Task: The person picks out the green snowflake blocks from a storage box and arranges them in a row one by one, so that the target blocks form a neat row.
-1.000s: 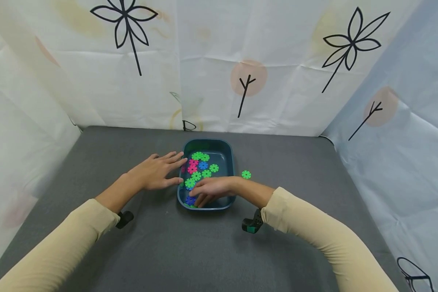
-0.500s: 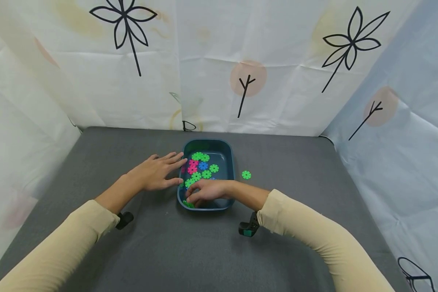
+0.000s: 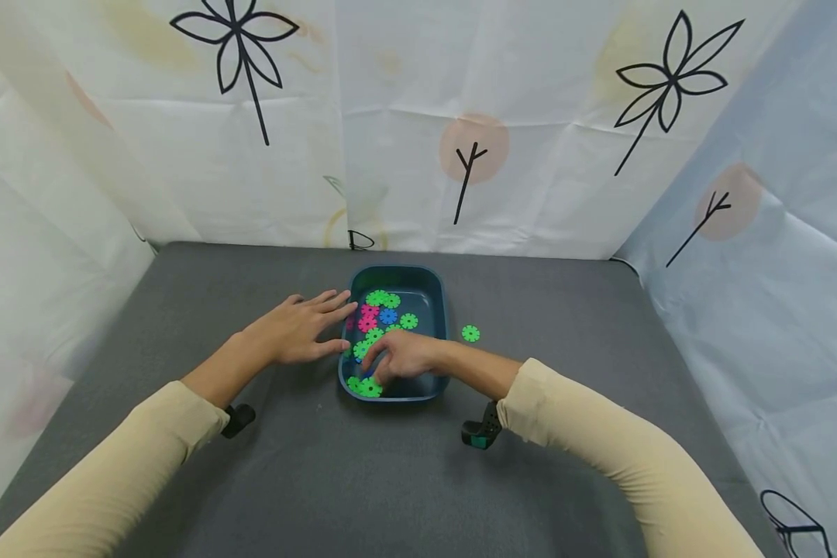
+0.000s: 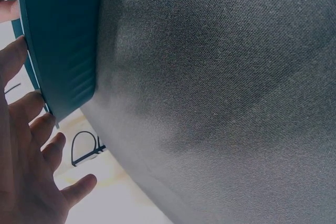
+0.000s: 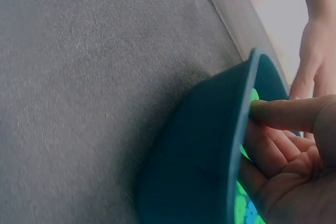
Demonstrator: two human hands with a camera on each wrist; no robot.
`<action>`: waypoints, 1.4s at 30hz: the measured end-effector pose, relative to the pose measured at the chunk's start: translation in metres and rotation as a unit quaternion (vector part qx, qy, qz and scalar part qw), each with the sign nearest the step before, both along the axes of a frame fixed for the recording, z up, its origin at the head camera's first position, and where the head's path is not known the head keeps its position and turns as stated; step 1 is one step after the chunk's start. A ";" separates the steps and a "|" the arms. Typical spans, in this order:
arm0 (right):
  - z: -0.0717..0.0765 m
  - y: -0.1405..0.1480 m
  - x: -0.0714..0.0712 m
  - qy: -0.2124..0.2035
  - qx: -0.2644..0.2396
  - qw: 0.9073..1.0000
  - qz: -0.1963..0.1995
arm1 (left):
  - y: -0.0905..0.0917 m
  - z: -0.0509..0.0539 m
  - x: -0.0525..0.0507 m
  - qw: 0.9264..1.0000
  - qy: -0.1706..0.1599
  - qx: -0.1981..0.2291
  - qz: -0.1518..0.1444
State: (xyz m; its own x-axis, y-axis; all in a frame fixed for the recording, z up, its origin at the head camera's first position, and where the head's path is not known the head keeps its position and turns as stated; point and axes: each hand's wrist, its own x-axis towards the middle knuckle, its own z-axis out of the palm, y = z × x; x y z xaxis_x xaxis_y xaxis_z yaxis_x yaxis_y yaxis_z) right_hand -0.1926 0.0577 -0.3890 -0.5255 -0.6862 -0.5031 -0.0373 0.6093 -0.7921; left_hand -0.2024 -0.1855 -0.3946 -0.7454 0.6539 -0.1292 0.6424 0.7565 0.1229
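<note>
A dark teal rectangular tray [image 3: 428, 306] holds several flat, notched plastic discs in green, pink and blue, mostly along its left side. My left hand [image 3: 303, 329] rests at the tray's left side with fingers spread; in the left wrist view its fingertips [image 4: 32, 100] touch the rim. Inside the tray's near half is my right hand [image 3: 408, 354], bent at the fingers among the discs. Green discs [image 3: 370, 386] lie in the near left corner by its thumb. In the right wrist view the thumb [image 5: 283, 114] meets a green disc [image 5: 254, 95]; the tray wall hides whether it is pinched.
One green disc [image 3: 470, 333] lies outside the tray, to its right on the grey table [image 3: 363, 480]. Patterned white cloth [image 3: 404, 93] hangs behind the table and on both sides.
My right hand has shifted about within the tray's near half, lower half a second ago and raised slightly now. Green discs in the near left corner show more. My left hand stays put.
</note>
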 end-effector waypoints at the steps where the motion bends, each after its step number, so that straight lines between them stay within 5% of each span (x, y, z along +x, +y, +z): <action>1: 0.002 0.002 -0.001 0.003 -0.001 1.000 -0.001 | 0.000 0.000 0.000 1.000 0.001 0.000 0.001; 13: 0.029 0.047 -0.016 0.015 -0.022 0.998 -0.058 | 0.002 0.002 -0.001 1.000 -0.007 -0.008 0.007; 25: 0.043 0.109 -0.029 0.080 -0.016 0.987 -0.141 | 0.003 0.002 -0.001 1.000 -0.010 -0.008 0.008; 32: 0.040 0.140 -0.032 0.107 -0.023 0.971 -0.212 | 0.002 0.002 -0.002 1.000 -0.007 -0.013 0.009; 42: 0.016 0.171 -0.035 0.158 -0.041 0.933 -0.322 | 0.002 0.000 -0.001 1.000 -0.006 -0.007 0.007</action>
